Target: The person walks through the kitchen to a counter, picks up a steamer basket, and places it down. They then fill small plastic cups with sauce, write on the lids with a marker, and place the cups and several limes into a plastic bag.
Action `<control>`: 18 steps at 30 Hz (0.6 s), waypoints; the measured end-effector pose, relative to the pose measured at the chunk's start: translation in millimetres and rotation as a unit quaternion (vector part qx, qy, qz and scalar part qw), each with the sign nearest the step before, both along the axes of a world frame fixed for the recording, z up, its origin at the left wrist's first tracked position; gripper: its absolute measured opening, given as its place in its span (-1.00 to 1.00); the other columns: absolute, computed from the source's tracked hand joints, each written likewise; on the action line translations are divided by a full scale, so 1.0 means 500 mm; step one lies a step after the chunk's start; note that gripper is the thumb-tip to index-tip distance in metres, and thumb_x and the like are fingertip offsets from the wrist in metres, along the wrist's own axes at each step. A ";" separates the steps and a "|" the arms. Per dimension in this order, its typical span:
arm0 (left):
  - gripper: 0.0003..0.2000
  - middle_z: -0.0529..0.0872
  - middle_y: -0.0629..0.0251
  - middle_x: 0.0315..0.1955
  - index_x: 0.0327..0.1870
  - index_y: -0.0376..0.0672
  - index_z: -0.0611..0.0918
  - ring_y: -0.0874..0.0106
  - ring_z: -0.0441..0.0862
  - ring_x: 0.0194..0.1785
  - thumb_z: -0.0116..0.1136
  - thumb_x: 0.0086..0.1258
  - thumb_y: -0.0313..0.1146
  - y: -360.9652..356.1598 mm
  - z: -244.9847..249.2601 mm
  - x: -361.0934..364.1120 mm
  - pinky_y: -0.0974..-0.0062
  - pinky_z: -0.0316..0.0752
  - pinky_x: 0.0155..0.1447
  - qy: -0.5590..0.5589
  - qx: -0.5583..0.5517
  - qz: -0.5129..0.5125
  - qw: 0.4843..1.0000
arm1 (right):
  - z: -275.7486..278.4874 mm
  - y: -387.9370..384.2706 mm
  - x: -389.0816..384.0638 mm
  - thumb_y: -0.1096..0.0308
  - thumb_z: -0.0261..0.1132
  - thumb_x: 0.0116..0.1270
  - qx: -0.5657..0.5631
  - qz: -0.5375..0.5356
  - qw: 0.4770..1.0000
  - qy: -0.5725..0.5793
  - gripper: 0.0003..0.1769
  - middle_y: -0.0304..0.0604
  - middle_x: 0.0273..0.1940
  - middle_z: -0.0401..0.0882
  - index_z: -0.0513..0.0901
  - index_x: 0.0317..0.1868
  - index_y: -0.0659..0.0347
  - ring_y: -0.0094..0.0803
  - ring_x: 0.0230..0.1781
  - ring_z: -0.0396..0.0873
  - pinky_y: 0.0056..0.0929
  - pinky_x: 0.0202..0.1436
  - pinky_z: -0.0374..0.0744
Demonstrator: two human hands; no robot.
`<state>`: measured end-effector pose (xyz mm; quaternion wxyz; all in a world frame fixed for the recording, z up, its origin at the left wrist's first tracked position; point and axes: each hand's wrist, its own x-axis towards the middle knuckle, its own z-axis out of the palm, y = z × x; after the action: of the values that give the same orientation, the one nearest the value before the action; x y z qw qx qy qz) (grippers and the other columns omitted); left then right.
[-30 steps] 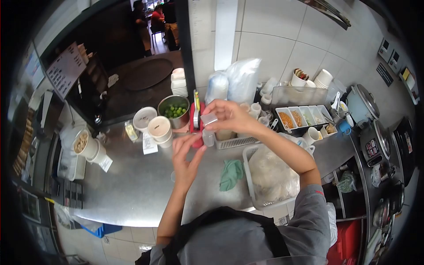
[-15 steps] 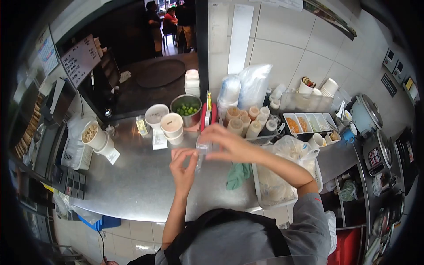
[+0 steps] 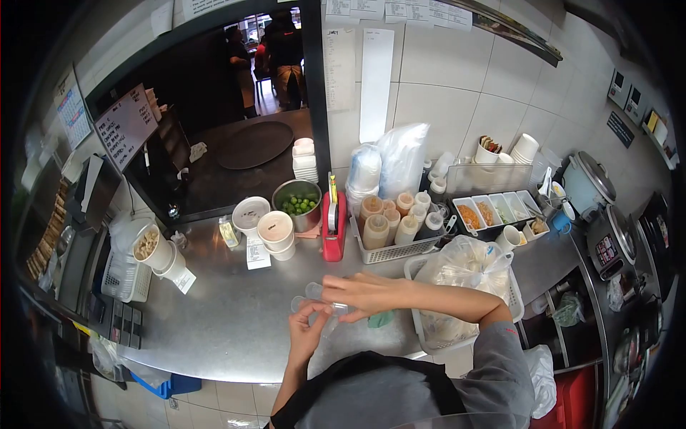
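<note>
Small clear plastic sauce cups (image 3: 313,290) with rounded ends are between my two hands, low over the steel counter (image 3: 214,322). My left hand (image 3: 307,329) pinches them from the left, thumb and forefinger pressed together. From the right, my right hand (image 3: 364,294) reaches across with its fingers curled down on them, covering part of the plastic. A green cloth (image 3: 380,319) lies just under my right wrist, partly hidden. Beyond the hands stands a red tape dispenser (image 3: 334,232).
Stacked paper bowls (image 3: 276,229) and a steel pot of green limes (image 3: 297,204) stand behind. A basket of sauce bottles (image 3: 400,247) and a white basket with bagged goods (image 3: 457,286) are on the right. Further left sits a tilted bowl (image 3: 152,245) with a receipt.
Both hands have come down towards me with the clear plastic, away from the tape dispenser, which now shows fully. The view has tilted slightly, and the right hand covers more of the green cloth.
</note>
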<state>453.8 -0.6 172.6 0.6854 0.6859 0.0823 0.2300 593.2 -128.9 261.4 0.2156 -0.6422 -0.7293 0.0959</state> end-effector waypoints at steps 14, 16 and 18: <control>-0.98 0.62 0.29 -0.41 -0.42 -0.22 0.60 0.38 0.44 -0.21 0.18 0.15 -0.52 -0.040 0.012 -0.007 0.46 0.31 -0.06 -0.051 0.186 0.091 0.977 | -0.077 -0.007 -0.001 0.30 0.45 -0.06 0.085 -0.061 0.969 0.222 -0.51 -0.22 -0.25 0.24 0.28 -0.27 0.14 -0.37 -0.49 0.37 -0.38 -0.47 0.38; -0.98 0.62 0.29 -0.41 -0.41 -0.21 0.59 0.37 0.44 -0.21 0.17 0.15 -0.53 -0.050 0.018 -0.009 0.46 0.32 -0.06 -0.073 0.197 0.106 0.972 | -0.091 -0.008 -0.007 0.28 0.48 -0.08 0.090 -0.079 0.943 0.311 -0.47 -0.28 -0.29 0.21 0.27 -0.27 0.15 -0.49 -0.50 0.29 -0.47 -0.47 0.35; -0.97 0.62 0.29 -0.41 -0.40 -0.21 0.59 0.37 0.44 -0.21 0.17 0.16 -0.53 -0.053 0.020 -0.009 0.46 0.32 -0.05 -0.079 0.195 0.106 0.972 | -0.090 -0.019 -0.018 0.28 0.51 -0.11 0.007 -0.129 0.904 0.406 -0.44 -0.31 -0.33 0.19 0.25 -0.28 0.16 -0.54 -0.44 0.25 -0.50 -0.42 0.33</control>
<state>449.4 -27.1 182.6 0.5147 0.7731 0.0538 0.3668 584.0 -138.5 216.5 0.5085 -0.6345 -0.4898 0.3144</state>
